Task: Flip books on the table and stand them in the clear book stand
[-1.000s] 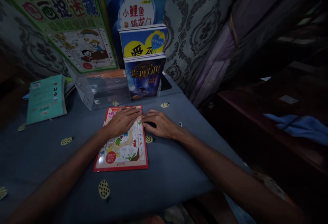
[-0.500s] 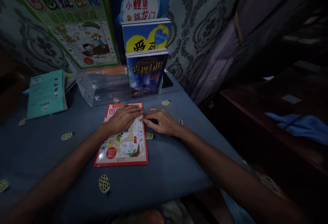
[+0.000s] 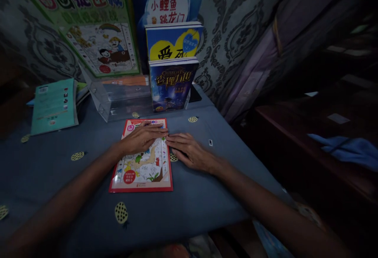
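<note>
One red-edged book (image 3: 147,164) laid flat on worktop (image 3: 201,199); upper cover overlaid by outstretched left hand (image 3: 142,137); right edge touched by right hand (image 3: 191,153), fingers extended.

Red-bordered booklet (image 3: 147,167): closed, flat, cover up

On blue-grey tablecloth (image 3: 206,199); title end at far side, partly covered; cover has line-art scene with winding tan path; red disc lower left; tiny pictures down right margin; glare lower left.
</note>
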The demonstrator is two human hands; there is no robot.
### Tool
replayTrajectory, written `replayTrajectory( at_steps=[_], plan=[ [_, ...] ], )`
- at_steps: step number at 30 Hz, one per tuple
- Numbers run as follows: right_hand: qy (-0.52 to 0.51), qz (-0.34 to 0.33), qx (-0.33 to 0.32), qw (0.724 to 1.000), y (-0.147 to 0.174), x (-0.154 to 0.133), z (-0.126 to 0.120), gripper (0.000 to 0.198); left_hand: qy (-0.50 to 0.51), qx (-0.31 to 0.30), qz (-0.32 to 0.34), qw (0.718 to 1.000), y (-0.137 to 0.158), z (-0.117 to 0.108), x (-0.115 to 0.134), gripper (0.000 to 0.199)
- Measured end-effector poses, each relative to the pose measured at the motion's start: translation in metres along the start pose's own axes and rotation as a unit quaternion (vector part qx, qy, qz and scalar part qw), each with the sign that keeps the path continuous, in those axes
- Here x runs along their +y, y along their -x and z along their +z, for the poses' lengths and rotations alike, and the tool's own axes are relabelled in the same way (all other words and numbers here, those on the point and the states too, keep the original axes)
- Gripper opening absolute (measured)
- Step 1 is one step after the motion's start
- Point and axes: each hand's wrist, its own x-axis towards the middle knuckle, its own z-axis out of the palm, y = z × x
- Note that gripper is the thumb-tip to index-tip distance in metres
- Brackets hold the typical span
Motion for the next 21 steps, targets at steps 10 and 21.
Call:
replayTrajectory(
  at_steps=[10,21],
  plan=[
    [0.03,0.0,-0.019,0.999,0.003,-0.008,-0.003,0.04,-0.009,0.001,-0.006,1.0,0.001,0.003,0.001,0.046],
    [0.027,-0.011,-0.018,0.999,0.008,-0.01,0.0,0.037,0.03,0.002,0.007,1.0,0.004,0.003,0.002,0.045]
  ],
)
